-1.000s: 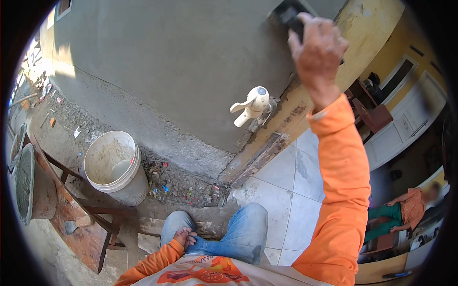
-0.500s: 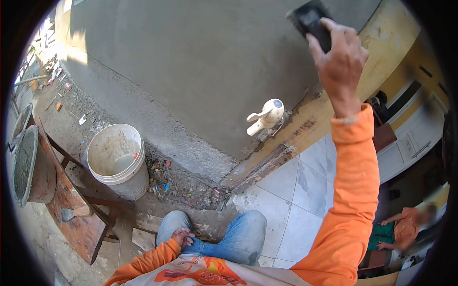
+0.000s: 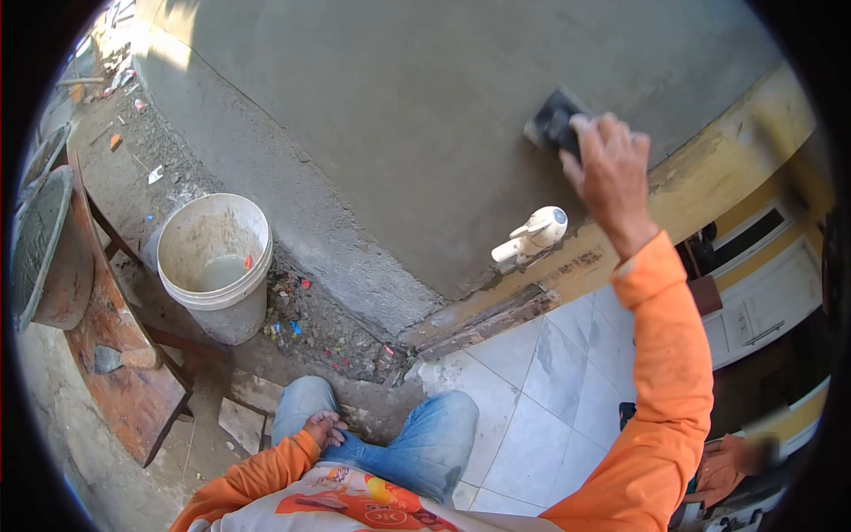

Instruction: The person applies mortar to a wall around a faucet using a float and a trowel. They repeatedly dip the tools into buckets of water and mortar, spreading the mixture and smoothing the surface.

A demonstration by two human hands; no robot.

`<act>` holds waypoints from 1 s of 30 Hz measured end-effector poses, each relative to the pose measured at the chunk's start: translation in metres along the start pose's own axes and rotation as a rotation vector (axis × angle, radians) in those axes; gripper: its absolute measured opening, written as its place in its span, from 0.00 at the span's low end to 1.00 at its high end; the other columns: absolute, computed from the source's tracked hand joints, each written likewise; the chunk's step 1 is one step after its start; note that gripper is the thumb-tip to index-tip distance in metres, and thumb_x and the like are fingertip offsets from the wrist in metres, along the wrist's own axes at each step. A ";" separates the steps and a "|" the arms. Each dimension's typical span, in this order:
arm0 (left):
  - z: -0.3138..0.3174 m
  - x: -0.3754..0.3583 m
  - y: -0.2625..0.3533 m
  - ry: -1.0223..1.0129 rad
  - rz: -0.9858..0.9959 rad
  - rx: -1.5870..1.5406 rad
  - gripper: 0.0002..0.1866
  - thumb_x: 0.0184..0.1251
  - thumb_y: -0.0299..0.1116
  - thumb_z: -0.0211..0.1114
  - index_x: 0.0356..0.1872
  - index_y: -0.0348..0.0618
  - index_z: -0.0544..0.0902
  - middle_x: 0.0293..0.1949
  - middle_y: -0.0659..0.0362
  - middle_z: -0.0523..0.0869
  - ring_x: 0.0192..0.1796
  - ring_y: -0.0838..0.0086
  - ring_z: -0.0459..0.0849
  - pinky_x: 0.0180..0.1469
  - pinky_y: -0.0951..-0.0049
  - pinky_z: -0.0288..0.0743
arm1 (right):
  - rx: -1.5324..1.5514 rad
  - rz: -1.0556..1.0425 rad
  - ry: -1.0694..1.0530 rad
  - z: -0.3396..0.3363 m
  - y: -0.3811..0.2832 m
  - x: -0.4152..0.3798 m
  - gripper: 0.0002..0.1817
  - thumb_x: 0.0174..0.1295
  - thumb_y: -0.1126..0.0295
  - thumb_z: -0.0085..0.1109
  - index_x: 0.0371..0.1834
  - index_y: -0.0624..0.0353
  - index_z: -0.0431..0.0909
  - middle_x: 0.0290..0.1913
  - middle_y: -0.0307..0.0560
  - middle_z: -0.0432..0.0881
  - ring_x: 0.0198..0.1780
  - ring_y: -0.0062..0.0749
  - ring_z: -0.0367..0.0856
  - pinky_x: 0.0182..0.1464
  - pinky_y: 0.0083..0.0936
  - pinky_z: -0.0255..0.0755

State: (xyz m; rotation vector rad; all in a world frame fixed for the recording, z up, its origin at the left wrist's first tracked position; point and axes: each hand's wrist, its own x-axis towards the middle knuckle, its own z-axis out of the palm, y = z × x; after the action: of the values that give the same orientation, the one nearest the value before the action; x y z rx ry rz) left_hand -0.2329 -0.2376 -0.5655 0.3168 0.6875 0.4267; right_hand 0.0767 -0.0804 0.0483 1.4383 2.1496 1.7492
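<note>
Half-hidden dark float [image 3: 551,120] gripped by right hand [image 3: 607,177], left hand [image 3: 321,430] fingers curled on knee.

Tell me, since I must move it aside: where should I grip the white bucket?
Grip the white bucket by its thick top rim, coming from above. It stands upright and open on the ground, with no handle visible, beside the wooden bench, so the wall side is freer.

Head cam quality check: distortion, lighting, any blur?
Head view: strong fisheye, with a black vignette ring and straight edges such as the yellow door frame bowed. Hard sunlight at top left, while the grey wall lies in even shade without glare. Right hand on the dark float is sharp; the person at bottom right is blurred.
</note>
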 end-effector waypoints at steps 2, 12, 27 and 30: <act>0.006 0.002 0.000 0.012 0.021 -0.018 0.06 0.74 0.30 0.48 0.44 0.45 0.73 0.37 0.49 0.85 0.25 0.66 0.85 0.23 0.68 0.82 | -0.003 -0.059 -0.124 0.006 -0.019 -0.021 0.20 0.47 0.62 0.69 0.43 0.52 0.75 0.36 0.40 0.74 0.41 0.33 0.75 0.42 0.34 0.61; 0.002 -0.008 -0.009 -0.090 0.012 -0.093 0.06 0.75 0.31 0.47 0.45 0.46 0.73 0.37 0.49 0.85 0.25 0.65 0.85 0.24 0.68 0.81 | -0.022 -0.132 -0.225 0.007 -0.011 -0.008 0.20 0.47 0.63 0.69 0.42 0.52 0.73 0.37 0.42 0.73 0.42 0.35 0.75 0.42 0.35 0.63; -0.024 0.013 0.001 -0.030 0.007 0.026 0.12 0.74 0.41 0.49 0.46 0.43 0.72 0.40 0.44 0.84 0.26 0.57 0.84 0.28 0.58 0.82 | 0.039 0.275 0.160 -0.046 0.013 -0.033 0.22 0.50 0.62 0.69 0.48 0.52 0.76 0.39 0.42 0.76 0.44 0.39 0.76 0.43 0.37 0.64; -0.025 0.005 0.006 -0.062 -0.017 -0.062 0.07 0.74 0.31 0.46 0.44 0.43 0.73 0.37 0.46 0.85 0.27 0.62 0.86 0.25 0.65 0.83 | 0.084 0.335 0.065 -0.012 -0.025 -0.098 0.24 0.48 0.65 0.69 0.50 0.54 0.76 0.40 0.40 0.75 0.43 0.36 0.75 0.46 0.36 0.61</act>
State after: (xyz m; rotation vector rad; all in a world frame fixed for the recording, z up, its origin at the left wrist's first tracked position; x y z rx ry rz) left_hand -0.2476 -0.2262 -0.5844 0.2650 0.6149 0.4198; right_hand 0.1108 -0.1514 -0.0162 1.8824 2.1371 1.8444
